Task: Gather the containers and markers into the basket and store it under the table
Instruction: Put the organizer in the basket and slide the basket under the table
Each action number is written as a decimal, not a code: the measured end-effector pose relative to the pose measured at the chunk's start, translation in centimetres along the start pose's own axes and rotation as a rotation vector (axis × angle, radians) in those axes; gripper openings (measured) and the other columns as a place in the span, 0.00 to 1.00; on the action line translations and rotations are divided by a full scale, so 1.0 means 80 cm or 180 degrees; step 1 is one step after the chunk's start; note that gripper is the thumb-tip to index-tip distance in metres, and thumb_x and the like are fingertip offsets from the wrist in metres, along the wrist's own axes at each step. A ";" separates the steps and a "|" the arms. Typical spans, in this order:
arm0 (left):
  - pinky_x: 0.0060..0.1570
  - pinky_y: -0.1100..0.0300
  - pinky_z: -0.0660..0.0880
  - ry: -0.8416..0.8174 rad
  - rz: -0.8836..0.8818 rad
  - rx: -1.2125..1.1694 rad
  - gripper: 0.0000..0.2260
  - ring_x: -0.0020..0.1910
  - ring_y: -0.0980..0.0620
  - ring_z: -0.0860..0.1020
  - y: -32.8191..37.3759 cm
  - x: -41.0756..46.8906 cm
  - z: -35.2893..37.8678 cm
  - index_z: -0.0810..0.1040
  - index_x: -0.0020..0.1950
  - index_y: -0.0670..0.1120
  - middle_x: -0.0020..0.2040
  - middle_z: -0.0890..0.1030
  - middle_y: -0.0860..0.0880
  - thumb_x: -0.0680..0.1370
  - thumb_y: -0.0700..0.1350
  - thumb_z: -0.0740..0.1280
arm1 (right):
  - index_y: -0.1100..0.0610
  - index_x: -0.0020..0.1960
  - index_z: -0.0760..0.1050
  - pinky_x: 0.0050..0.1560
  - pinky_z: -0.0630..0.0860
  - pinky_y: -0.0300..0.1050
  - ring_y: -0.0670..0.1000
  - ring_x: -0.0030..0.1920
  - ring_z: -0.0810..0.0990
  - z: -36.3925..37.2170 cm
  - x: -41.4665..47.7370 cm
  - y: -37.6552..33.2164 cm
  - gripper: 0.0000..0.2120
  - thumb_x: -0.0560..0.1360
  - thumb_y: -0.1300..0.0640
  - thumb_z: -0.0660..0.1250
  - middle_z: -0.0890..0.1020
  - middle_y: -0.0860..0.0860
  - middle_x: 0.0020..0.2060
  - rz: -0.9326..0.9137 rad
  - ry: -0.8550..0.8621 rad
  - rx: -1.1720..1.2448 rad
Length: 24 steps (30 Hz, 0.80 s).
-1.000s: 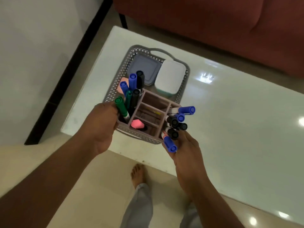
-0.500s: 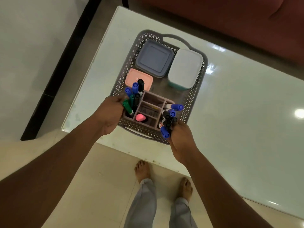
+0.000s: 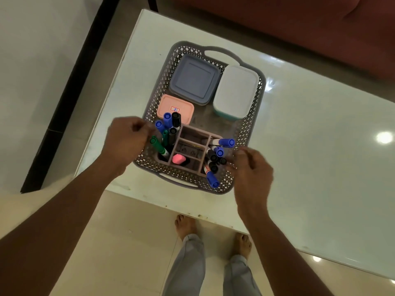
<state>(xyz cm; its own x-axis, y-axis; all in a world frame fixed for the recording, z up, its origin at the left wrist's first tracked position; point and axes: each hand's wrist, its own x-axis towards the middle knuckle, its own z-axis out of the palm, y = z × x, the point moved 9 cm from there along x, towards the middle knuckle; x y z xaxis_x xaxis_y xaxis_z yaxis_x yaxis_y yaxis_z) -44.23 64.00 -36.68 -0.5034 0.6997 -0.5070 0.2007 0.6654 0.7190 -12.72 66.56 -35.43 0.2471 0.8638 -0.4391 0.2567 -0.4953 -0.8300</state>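
Note:
A grey lattice basket (image 3: 222,52) sits at the near left corner of the white table (image 3: 310,146). In its far half lie a blue-grey lidded container (image 3: 193,79), a white one (image 3: 236,90) and a small pink one (image 3: 171,103). In the near half stands a mauve compartment organizer (image 3: 193,133), with markers upright at its left end (image 3: 168,124) and right end (image 3: 215,154) and a pink object (image 3: 178,159) in one cell. My left hand (image 3: 128,142) hovers at the basket's left side and my right hand (image 3: 252,167) at its right side. Both have loosely curled fingers and hold nothing.
A red sofa (image 3: 299,22) runs along the far side of the table. A white wall with a black skirting strip (image 3: 70,88) lies to the left. My bare feet (image 3: 186,225) stand on the tiled floor just below the table's near edge.
The organizer with markers was lowered into the basket's near half. Both hands let go of it and moved outward to either side.

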 end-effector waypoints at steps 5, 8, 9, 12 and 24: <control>0.41 0.56 0.72 0.0776 0.0809 0.1075 0.19 0.40 0.53 0.78 0.014 0.031 -0.025 0.76 0.57 0.46 0.45 0.79 0.51 0.74 0.58 0.67 | 0.51 0.58 0.74 0.38 0.78 0.45 0.45 0.40 0.79 -0.034 0.014 -0.002 0.14 0.74 0.47 0.67 0.80 0.43 0.44 -0.0548 0.0657 -0.1055; 0.35 0.58 0.67 0.0004 0.0467 0.1637 0.17 0.41 0.48 0.77 -0.025 0.054 0.017 0.75 0.52 0.42 0.47 0.79 0.45 0.76 0.55 0.66 | 0.55 0.55 0.74 0.33 0.73 0.41 0.49 0.39 0.80 -0.001 0.019 0.053 0.16 0.76 0.43 0.64 0.81 0.49 0.44 -0.0023 0.0057 -0.1619; 0.33 0.58 0.66 -0.0102 0.0508 0.1740 0.14 0.37 0.48 0.76 -0.032 0.055 0.025 0.75 0.47 0.42 0.44 0.79 0.44 0.77 0.53 0.65 | 0.57 0.50 0.74 0.31 0.71 0.41 0.50 0.36 0.80 0.009 0.018 0.065 0.14 0.78 0.45 0.62 0.81 0.50 0.40 -0.0021 -0.0064 -0.1684; 0.35 0.57 0.65 0.0086 0.0853 0.1825 0.14 0.33 0.46 0.72 -0.032 0.054 0.026 0.71 0.40 0.43 0.41 0.80 0.39 0.80 0.50 0.60 | 0.55 0.35 0.72 0.23 0.64 0.34 0.52 0.28 0.75 0.017 0.020 0.075 0.18 0.81 0.52 0.55 0.77 0.50 0.29 -0.0179 0.0009 -0.1815; 0.29 0.58 0.63 0.0331 0.1248 0.1685 0.10 0.32 0.45 0.72 -0.069 -0.050 -0.008 0.73 0.38 0.39 0.36 0.77 0.42 0.78 0.42 0.63 | 0.60 0.35 0.73 0.23 0.69 0.39 0.50 0.28 0.77 -0.015 -0.064 0.102 0.20 0.82 0.51 0.55 0.78 0.51 0.29 -0.0577 -0.0095 -0.1769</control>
<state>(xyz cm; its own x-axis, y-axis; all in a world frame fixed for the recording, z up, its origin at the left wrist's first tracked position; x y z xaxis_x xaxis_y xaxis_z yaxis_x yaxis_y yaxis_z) -43.87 57.37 -38.34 -0.3822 0.9047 -0.1880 0.7575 0.4233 0.4969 -10.78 58.04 -39.55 0.1291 0.9375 -0.3231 0.7460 -0.3065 -0.5912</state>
